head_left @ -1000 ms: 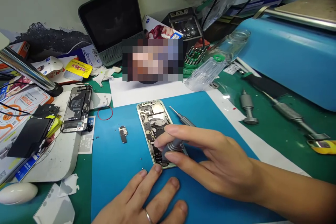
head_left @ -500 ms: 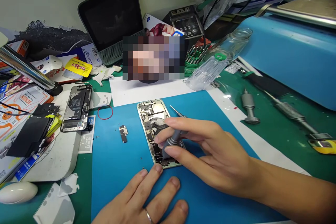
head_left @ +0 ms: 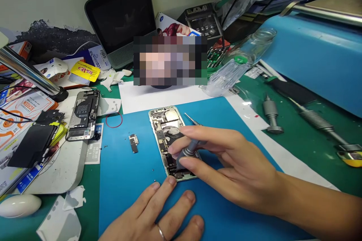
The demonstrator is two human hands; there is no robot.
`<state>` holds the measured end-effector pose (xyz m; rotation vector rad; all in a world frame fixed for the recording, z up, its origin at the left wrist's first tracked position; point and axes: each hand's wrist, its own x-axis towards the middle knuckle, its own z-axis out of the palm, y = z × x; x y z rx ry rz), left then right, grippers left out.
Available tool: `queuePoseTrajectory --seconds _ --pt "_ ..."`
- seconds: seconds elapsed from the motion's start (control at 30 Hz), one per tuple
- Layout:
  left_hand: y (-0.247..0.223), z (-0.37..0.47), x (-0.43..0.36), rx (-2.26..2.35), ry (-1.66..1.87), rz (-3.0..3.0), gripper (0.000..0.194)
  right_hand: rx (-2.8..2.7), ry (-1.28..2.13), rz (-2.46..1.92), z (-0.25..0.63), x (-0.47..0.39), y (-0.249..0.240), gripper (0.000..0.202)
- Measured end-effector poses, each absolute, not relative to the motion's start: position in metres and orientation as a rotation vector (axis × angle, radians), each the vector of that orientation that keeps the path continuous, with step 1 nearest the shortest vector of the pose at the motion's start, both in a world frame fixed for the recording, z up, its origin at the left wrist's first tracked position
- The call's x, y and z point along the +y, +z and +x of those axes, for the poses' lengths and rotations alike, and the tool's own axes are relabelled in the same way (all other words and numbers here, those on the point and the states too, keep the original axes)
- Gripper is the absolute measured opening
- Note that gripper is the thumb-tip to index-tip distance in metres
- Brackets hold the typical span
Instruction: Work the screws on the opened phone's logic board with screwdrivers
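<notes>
An opened phone without its screen lies on the blue mat, its inner boards exposed. My right hand is closed round a grey screwdriver, which points down at the phone's lower part; its tip is hidden. A second thin screwdriver shows beyond my fingers, its rear part out of sight behind them. My left hand rests with fingers spread, one fingertip at the phone's bottom edge. A small metal-and-black part lies left of the phone, with tiny screws near its lower left edge.
The blue mat lies over white paper. Another opened phone sits on a white device at left. Standing grey screwdriver, clear plastic bottle and long-handled tool are at right. A dark display stands behind.
The whole view has shifted slightly. My right hand keeps the screwdriver at the phone's lower part, and my left hand stays by the bottom edge.
</notes>
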<state>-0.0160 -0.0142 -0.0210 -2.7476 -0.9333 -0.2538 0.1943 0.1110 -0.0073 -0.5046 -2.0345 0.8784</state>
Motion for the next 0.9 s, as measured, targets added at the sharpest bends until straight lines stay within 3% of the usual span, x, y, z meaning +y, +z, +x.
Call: queuePoseTrajectory --seconds 0.57,0.83,0.9 --pt "-0.021 -0.018 -0.016 -0.921 -0.223 -2.759 0.042 -2.086 0.813 -0.454 0.197 0.111 -0.010 0.059" --pt "-0.024 -0.017 -0.016 -0.970 -0.294 -2.796 0.042 -2.303 0.485 -0.190 0.197 0.120 0.015 0.018" --pt "-0.024 -0.016 -0.017 -0.966 -0.275 -2.826 0.043 -2.320 0.470 -0.213 0.196 0.118 0.018 0.016"
